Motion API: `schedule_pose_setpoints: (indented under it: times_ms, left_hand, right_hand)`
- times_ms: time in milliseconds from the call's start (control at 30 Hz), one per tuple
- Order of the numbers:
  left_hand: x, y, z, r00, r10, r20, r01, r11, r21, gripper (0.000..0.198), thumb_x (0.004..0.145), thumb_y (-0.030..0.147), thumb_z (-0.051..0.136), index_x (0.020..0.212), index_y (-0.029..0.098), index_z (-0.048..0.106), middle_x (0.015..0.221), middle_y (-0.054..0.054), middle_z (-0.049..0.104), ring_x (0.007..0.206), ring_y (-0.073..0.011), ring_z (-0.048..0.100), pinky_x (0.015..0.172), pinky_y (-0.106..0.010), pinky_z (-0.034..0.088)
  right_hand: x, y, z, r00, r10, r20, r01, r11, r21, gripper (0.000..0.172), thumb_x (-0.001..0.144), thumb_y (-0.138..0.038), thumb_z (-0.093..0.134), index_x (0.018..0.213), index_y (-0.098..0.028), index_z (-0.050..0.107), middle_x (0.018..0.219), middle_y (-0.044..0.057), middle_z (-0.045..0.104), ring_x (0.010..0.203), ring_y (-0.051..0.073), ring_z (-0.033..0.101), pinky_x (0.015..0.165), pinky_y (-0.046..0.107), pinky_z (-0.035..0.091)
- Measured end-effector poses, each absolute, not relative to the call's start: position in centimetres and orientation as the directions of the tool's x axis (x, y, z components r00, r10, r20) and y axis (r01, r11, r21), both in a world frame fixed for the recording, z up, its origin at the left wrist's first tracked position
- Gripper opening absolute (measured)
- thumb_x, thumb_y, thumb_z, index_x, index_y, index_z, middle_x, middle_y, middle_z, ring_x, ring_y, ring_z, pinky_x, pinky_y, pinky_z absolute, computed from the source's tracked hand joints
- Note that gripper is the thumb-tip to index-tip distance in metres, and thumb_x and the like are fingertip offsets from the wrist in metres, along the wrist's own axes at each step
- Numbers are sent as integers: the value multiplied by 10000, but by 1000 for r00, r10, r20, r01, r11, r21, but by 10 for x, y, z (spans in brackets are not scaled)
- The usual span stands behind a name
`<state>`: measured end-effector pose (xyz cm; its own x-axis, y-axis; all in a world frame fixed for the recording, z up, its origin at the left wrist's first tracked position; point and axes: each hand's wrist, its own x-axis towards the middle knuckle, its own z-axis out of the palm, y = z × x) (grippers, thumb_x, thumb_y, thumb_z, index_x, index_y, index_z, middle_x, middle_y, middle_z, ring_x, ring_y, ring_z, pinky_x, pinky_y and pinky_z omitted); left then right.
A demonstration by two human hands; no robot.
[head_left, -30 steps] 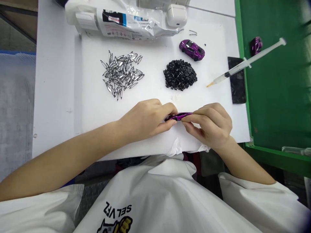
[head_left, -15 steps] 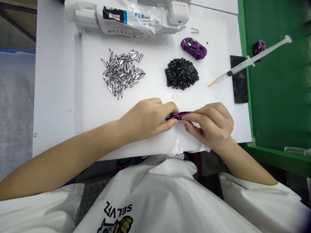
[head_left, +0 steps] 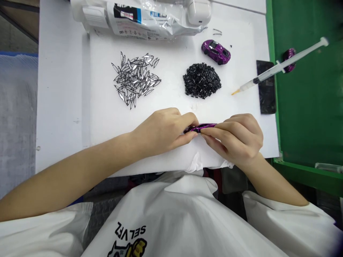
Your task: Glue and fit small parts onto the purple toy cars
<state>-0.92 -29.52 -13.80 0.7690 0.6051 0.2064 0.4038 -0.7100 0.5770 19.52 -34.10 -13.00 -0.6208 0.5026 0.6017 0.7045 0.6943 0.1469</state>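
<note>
Near the front edge of the white board, a small purple toy car [head_left: 202,127] is held side-on between my two hands. My left hand [head_left: 167,130] pinches its left end between thumb and fingers. The fingers of my right hand [head_left: 235,137] are closed at the car's right part, the fingertips touching its lower side by a wheel. Whether a tiny part sits between those right fingertips, I cannot tell. Beyond my hands lie a heap of small black pieces [head_left: 202,81] and a looser pile of clear, black-edged slivers [head_left: 137,80].
A second purple toy car [head_left: 215,52] stands behind the black heap. To the right, a syringe [head_left: 264,75] with an orange tip lies across a dark phone [head_left: 266,87]; another purple car [head_left: 289,60] is on the green surface. A large silver tube [head_left: 144,21] and a white earbud case [head_left: 199,12] are at the back.
My right hand has shifted slightly to the right, and a little more of the held car shows. My left hand keeps its pinch. The view has shifted slightly.
</note>
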Motion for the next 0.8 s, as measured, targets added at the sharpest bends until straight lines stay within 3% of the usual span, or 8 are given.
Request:
schedule_pose_setpoints:
  times_ms: [333,600,667,800]
  left_hand:
    - [-10,-295,-139,765,604,221,399,-715,574,231,876,308,494,994,150,614,760,-27,633,751,-157,606,668,-259,458]
    - [-9,-295,-139,774,589,233,389,-732,560,219,879,298,494,985,146,611,756,-26,626,740,-158,599,656,-256,451]
    - [-9,-295,-139,775,585,240,381,-735,561,217,878,296,501,986,142,609,755,-28,625,739,-159,597,656,-257,448]
    - [-11,-296,-136,796,566,212,368,-732,573,207,869,285,519,1004,146,592,768,-27,632,754,-164,587,672,-263,448]
  right_hand:
    - [196,-344,-131,-622,503,601,697,705,131,184,742,-209,679,884,-269,580,617,-27,585,594,116,476,566,269,416]
    - [191,-347,-130,-618,584,525,729,676,106,211,712,-157,673,859,-261,563,650,-4,588,608,139,468,548,282,408]
    - [194,-348,-128,-606,589,535,719,693,52,208,721,-162,665,881,-259,577,649,2,582,594,136,469,537,280,418]
    - [203,-346,-114,-411,701,583,737,632,-239,186,767,-115,597,910,-233,600,686,29,607,619,144,538,544,288,440]
